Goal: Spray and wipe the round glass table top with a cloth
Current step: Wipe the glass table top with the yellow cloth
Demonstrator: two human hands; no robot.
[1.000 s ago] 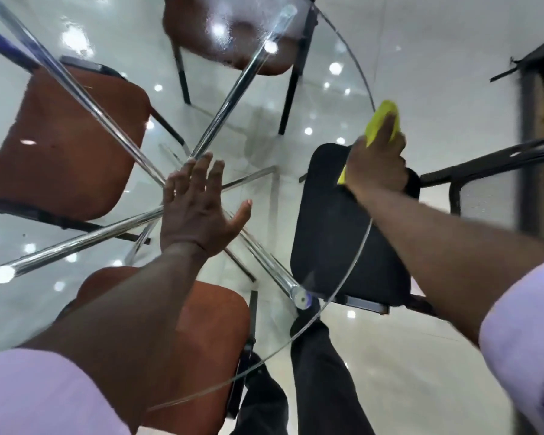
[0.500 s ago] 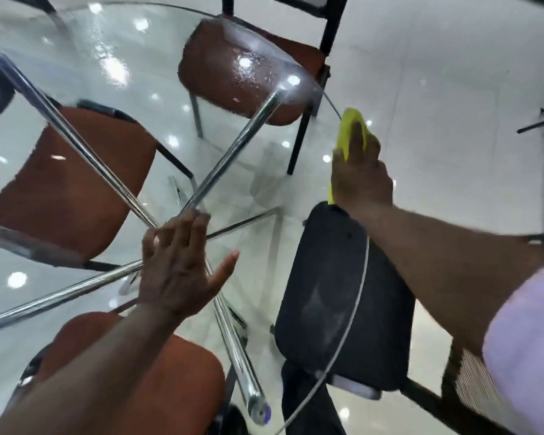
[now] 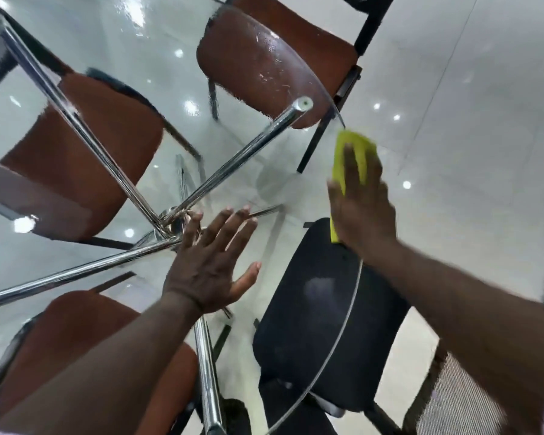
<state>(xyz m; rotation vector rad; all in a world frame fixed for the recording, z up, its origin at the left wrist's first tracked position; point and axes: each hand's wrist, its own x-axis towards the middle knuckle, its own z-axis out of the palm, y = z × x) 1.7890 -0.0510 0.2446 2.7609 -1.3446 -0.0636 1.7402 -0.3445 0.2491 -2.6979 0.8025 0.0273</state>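
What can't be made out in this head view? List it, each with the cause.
All in the head view:
The yellow cloth: mostly covered by the right hand, so its size and folds are hidden.
That hand's fingers: smeared by motion blur.
The glass table top: left and near sides cut off by the frame edges.
The streaks over the far brown chair: too blurred to tell spray from glare.

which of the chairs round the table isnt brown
The black chair, under the table's right edge just below the right hand pressing the yellow cloth. The other three chairs have reddish-brown seats.
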